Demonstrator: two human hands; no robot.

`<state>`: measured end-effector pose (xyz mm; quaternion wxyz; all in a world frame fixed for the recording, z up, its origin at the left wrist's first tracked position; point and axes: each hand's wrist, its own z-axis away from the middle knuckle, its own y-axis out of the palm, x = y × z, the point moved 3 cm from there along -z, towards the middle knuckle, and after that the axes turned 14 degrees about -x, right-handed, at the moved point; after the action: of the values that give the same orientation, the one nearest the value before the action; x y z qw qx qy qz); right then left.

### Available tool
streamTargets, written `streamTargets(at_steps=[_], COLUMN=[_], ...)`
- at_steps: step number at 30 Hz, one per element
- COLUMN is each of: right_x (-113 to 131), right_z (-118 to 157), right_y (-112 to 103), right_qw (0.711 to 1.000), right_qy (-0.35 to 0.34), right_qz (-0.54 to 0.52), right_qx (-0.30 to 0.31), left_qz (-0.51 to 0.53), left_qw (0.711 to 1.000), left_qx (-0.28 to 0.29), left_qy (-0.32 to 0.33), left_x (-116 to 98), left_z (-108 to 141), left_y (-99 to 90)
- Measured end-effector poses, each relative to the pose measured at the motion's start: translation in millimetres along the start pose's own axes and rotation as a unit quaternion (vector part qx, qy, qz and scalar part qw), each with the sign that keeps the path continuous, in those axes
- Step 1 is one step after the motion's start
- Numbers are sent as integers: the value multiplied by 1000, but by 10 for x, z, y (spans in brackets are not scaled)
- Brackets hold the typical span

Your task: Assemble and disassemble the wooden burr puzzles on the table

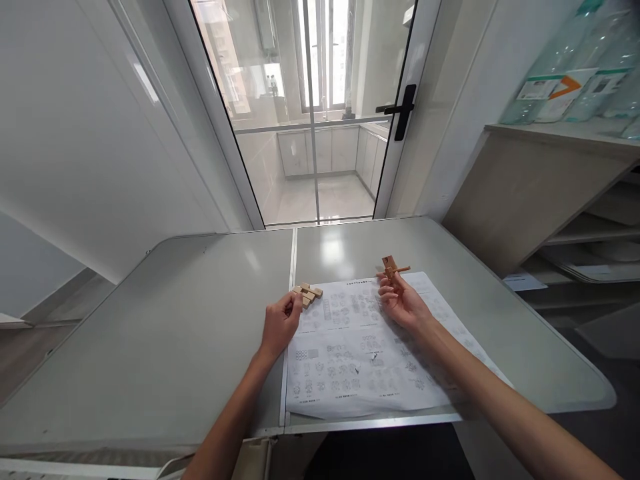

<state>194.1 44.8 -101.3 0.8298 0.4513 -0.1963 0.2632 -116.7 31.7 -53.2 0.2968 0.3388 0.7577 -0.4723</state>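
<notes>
My right hand (404, 304) is raised a little over the far right part of the printed sheet (340, 383), its fingers pinched on a small assembly of wooden puzzle pieces (390, 265). A thin stick juts out of that assembly to the right, and a flat darker piece with a mark on it stands up. At the sheet's far left corner, my left hand (281, 323) has thumb and fingers closed at the near edge of a cluster of light wooden puzzle pieces (311, 293). Its fingertips partly hide the cluster.
The sheet, covered with small diagrams, lies on a grey-green table (200, 333) with a metal seam strip (293, 257). Behind the table stands a glass door (325, 153) with a black handle (404, 112). Clear plastic bottles (575, 87) stand on a shelf unit (540, 173) at the right.
</notes>
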Motion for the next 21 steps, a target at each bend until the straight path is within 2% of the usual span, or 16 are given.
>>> streamTargets(at_steps=[3, 6, 12, 13, 15, 17, 21], right_x=[-1, -22, -203, -220, -220, -210, -216], right_z=[-69, -5, 553, 650, 811, 912, 1003], right_y=[85, 134, 84, 66, 34, -18, -130], right_qw=[999, 997, 976, 968, 929, 909, 869], right_qy=[-32, -55, -49, -56, -118, -138, -149], right_qz=[19, 62, 201, 230, 333, 377, 449], right_qx=[3, 13, 66, 79, 108, 116, 145], left_qz=[3, 8, 21, 25, 38, 71, 170], left_qw=[1000, 1000, 1000, 1000, 999, 995, 950], left_qx=[6, 9, 16, 16, 23, 67, 239], left_qy=[-6, -8, -4, -4, 2, 33, 109], left_x=[-9, -42, -198, -230, -297, -376, -504], left_z=[-3, -25, -9, 0, 19, 45, 138], left_y=[20, 35, 175, 208, 277, 356, 518])
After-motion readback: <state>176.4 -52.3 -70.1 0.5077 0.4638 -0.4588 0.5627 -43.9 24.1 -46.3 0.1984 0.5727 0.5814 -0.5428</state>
